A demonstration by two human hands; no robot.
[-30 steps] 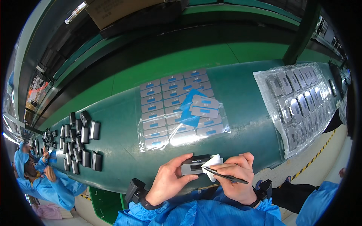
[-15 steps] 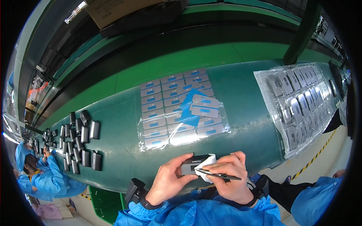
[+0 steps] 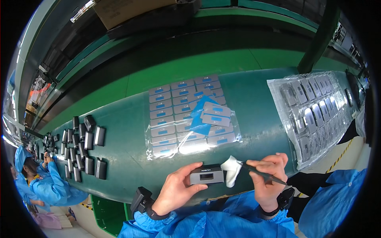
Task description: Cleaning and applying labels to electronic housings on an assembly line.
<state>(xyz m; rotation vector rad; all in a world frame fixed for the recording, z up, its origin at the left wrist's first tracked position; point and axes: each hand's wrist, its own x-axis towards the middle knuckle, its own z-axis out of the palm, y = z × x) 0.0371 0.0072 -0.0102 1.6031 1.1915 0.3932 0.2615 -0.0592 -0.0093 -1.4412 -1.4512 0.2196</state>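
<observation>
My left hand [image 3: 176, 188] grips a small black box [image 3: 206, 177] with a grey front panel and a dark window, fingers along its top and thumb below. To its right, my right hand [image 3: 271, 176] is closed around slim dark tweezers [image 3: 258, 171], slanting down to the right. A crumpled white cloth [image 3: 231, 171] meets the left end of the tweezers, beside the box's right side. Whether the tweezers pinch the cloth I cannot tell. Beyond my hands, grey panels [image 3: 162, 129] with blue film lie in columns on a clear sheet, loose ones [image 3: 216, 114] on top.
Several black boxes [image 3: 89, 141] stand on the green table [image 3: 123, 158] at left. A clear bubble-wrap tray [image 3: 295, 137] of grey parts lies at right. A person in blue [image 3: 55, 182] works at far left; another blue sleeve [image 3: 337, 202] is at right. A green crate [image 3: 109, 214] sits below.
My right hand has moved right, away from the box, with the tweezers now tilted differently. The white cloth has come off the box's front, uncovering the panel. My left hand stays in place.
</observation>
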